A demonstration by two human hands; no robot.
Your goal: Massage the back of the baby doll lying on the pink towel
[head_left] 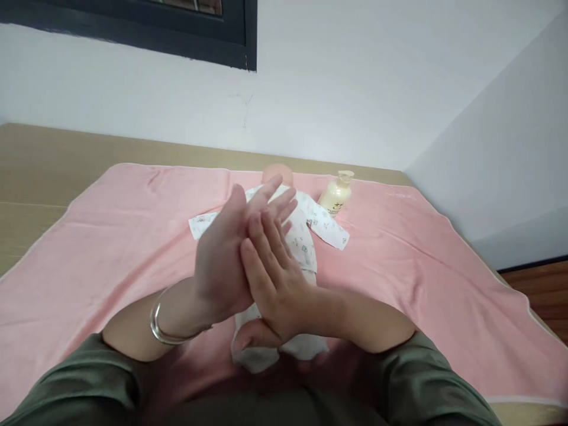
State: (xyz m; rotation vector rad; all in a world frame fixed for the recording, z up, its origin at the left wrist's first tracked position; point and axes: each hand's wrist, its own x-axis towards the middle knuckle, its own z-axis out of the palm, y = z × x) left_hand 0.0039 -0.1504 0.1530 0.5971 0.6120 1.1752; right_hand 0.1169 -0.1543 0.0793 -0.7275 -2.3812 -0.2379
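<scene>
My left hand (pixel 226 260), with silver bangles on its wrist, is raised with its palm turned inward and its fingers stretched out. Against that palm lies my right hand (pixel 279 290), its fingers extended and spread a little. No object shows between the two. Beneath and behind them, a white patterned baby outfit (pixel 302 242) is spread on a pink blanket (pixel 381 266), partly hidden by my hands. Its sleeves reach out to both sides. At its top end sits a rounded, skin-coloured thing (pixel 278 174), perhaps a doll's head.
A cream pump bottle (pixel 336 195) stands on the blanket beyond the outfit's right sleeve. The blanket covers much of a wooden surface (pixel 35 171). Behind are a white wall and a dark window frame (pixel 195 29).
</scene>
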